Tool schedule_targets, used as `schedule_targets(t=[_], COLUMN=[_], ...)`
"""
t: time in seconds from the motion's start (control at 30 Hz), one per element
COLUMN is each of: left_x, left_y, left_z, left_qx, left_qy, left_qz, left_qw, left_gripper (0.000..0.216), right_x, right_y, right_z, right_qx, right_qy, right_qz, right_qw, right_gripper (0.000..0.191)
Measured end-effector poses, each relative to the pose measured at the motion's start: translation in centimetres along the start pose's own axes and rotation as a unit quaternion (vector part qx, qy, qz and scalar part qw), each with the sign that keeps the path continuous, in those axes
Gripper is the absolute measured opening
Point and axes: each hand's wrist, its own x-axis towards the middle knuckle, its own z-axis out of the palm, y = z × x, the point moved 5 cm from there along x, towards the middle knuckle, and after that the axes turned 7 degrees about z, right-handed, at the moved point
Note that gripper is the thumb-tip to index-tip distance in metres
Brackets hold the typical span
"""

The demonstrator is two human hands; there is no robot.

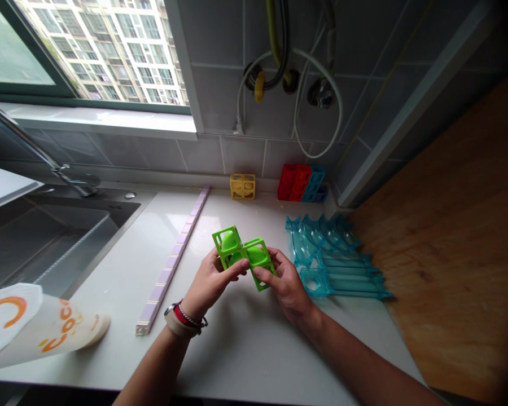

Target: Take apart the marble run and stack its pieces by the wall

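Observation:
Both hands hold a bright green plastic block piece [256,255] above the counter; it is built of open-framed cubes with rounded shapes inside. My left hand [215,276] grips its left part, thumb across the front. Closed on its right end is my right hand [283,276], with the thumb on the lower front edge. The fingers behind the piece are partly hidden. To the right of my right hand lie several clear blue plastic track pieces [342,276], some curved and some straight.
Against the wall stand a yellow block [242,186], red blocks [294,182] and blue blocks [314,183]. A long lilac strip [173,259] lies left of the hands. Further left are a drink cup [46,327] and a sink [97,225]. A wooden panel [457,242] bounds the right side.

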Motion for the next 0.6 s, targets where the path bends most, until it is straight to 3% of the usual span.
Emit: schedule_targets(t=[0.37,0.6], left_x=[-0.06,0.11], left_y=[0.07,0.46], left_z=[0.01,-0.09], left_qx=[-0.007,-0.126], left_qy=[-0.004,0.031], left_qz=[-0.007,0.011], left_qw=[1.0,0.991], left_gripper=[0.046,0.042], right_x=[-0.03,-0.08], right_y=[-0.33,0.03], right_z=[0.04,0.21], right_qx=[-0.02,-0.041], right_qy=[0.003,-0.013], right_qz=[-0.004,-0.001], right_qw=[1.0,0.999], right_gripper=[0.05,0.052])
